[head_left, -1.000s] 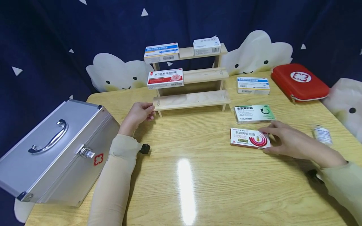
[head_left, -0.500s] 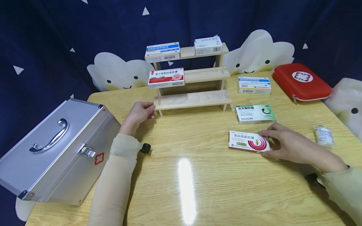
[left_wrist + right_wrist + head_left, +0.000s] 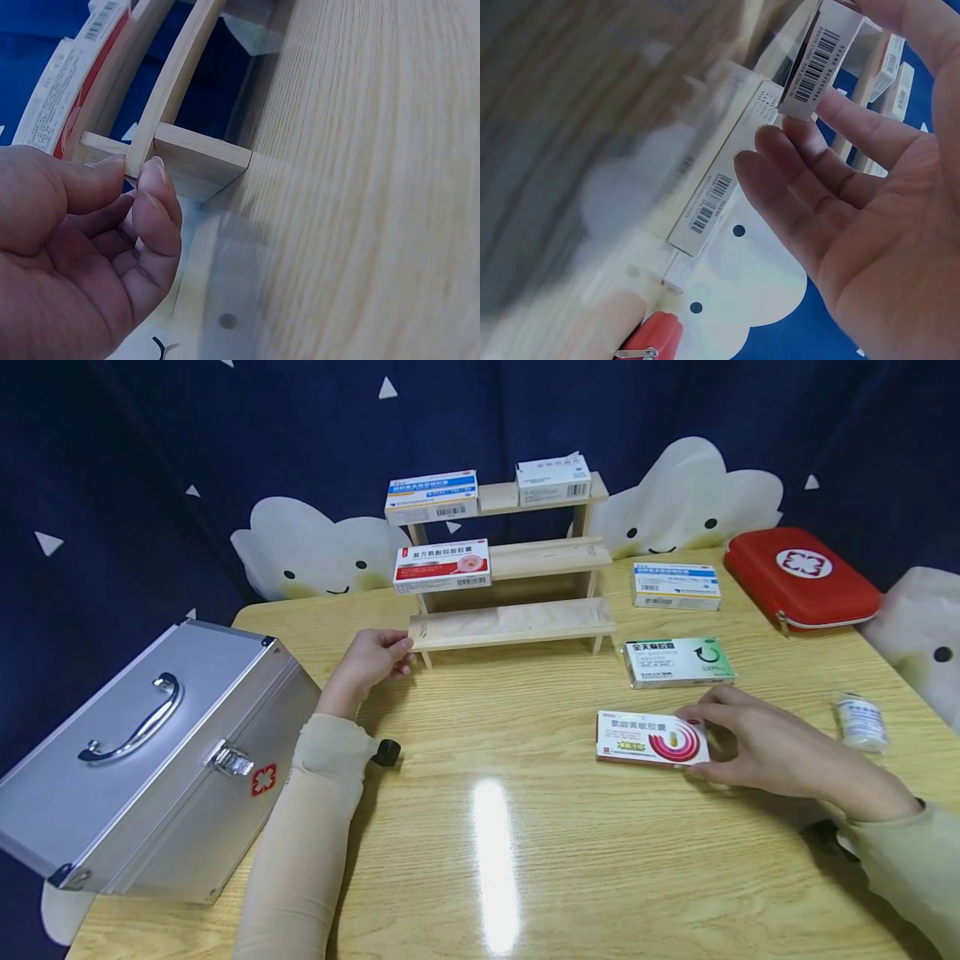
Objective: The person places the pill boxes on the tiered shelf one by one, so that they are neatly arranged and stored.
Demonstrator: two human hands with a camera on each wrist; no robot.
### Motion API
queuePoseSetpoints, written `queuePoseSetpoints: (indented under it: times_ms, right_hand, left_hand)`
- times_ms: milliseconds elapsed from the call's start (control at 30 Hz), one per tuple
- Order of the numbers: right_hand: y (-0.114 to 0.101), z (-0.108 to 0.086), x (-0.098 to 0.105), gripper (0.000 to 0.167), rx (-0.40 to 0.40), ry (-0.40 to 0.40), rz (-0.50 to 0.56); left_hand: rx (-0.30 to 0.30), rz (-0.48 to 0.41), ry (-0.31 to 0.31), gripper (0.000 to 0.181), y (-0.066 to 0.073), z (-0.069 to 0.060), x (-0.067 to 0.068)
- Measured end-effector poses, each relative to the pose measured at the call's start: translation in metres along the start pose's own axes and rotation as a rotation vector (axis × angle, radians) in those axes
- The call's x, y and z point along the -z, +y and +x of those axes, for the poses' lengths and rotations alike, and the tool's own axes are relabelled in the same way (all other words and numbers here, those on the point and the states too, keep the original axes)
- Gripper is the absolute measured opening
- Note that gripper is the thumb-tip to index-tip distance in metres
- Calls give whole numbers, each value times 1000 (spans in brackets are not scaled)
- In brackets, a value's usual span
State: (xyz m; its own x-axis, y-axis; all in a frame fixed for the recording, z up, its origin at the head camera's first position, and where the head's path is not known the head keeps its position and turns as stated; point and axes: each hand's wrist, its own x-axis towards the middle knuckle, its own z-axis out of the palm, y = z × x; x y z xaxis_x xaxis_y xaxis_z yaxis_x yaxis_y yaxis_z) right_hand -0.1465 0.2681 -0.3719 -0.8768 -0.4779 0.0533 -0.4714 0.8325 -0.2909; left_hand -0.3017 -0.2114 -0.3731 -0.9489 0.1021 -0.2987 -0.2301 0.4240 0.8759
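Observation:
My right hand pinches the right end of a white and red medicine box between thumb and fingers. In the right wrist view the box's barcoded end shows at the fingertips. My left hand pinches the left end of the lowest step of a wooden three-tier rack; the left wrist view shows thumb and forefinger on that board. A red and white box lies on the middle tier's left. Two more boxes stand on the top tier, a blue-striped box and a white box.
A green and white box and a blue and white box lie right of the rack. Farther right are a red zip case and a small wrapped white bottle. A silver metal case stands at left.
The white and red box has moved left and a little toward me with my right hand. My left hand keeps its hold on the rack.

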Motion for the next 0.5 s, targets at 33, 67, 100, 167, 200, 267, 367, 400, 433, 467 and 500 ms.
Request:
queuePoseSetpoints:
  times_ms: [33,67,100,167,200,267,367,400,433,467,500]
  right_hand:
    - [-1,1,1,64,1,-2,1]
    - [-2,2,1,64,1,-6,4]
    - [-2,3,2,64,-2,-12,9]
    - [-4,5,4,65,-6,-24,16]
    - [-5,6,6,65,-8,-31,21]
    - [-6,9,8,65,-4,-38,19]
    - [-8,13,12,64,8,-35,3]
    - [-9,14,13,64,15,-30,-2]
    - [-10,16,15,63,23,-25,-7]
    - [-11,17,16,63,31,-20,-12]
    - [-11,18,17,64,38,-14,-16]
  left_hand:
    - [0,1,1,41,0,0,0]
    - [2,3,2,41,0,0,0]
    - [3,4,2,41,-1,0,0]
    - [5,5,3,41,-1,1,0]
    - [5,5,4,41,-1,1,0]
    - [7,5,6,41,0,1,0]
    - [10,3,8,41,1,1,-1]
    - [10,4,8,41,1,1,-1]
    - [12,2,10,41,1,1,-1]
    - [12,3,10,41,1,1,-1]
    - [11,3,10,41,1,1,-1]
